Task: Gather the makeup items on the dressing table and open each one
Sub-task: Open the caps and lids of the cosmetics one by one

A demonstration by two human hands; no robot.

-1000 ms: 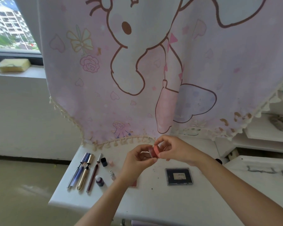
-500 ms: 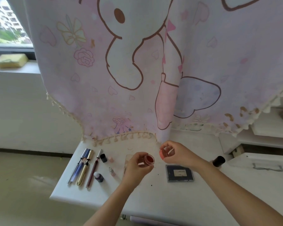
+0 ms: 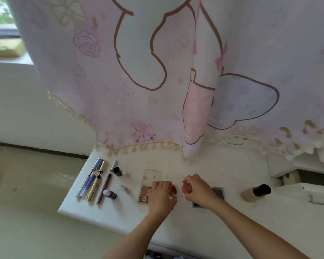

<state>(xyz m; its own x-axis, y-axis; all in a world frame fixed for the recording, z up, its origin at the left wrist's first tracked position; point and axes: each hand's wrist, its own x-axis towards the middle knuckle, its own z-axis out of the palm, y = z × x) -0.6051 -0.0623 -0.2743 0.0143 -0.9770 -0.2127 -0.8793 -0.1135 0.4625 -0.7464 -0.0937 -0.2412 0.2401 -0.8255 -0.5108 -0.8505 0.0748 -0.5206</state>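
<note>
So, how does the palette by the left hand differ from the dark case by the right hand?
The palette lies open, clear lid folded back, brown pans showing; the dark case lies shut. The palette is pale, the dark case nearly black with a grey rim. Both are flat rectangles on the white table.

The white table (image 3: 120,215) carries a row near its left edge: blue tubes (image 3: 91,181), a gold tube (image 3: 96,182) and a brown pencil (image 3: 106,184), lying side by side. Just right of them are a black-capped bottle (image 3: 118,171), a purple bottle (image 3: 110,194) and a small vial (image 3: 125,189). An open palette (image 3: 150,179) lies mid-table, a dark compact (image 3: 218,192) further right. A cream bottle (image 3: 255,192) lies on its side far right. A curtain (image 3: 148,146) hem rests along the back.
</note>
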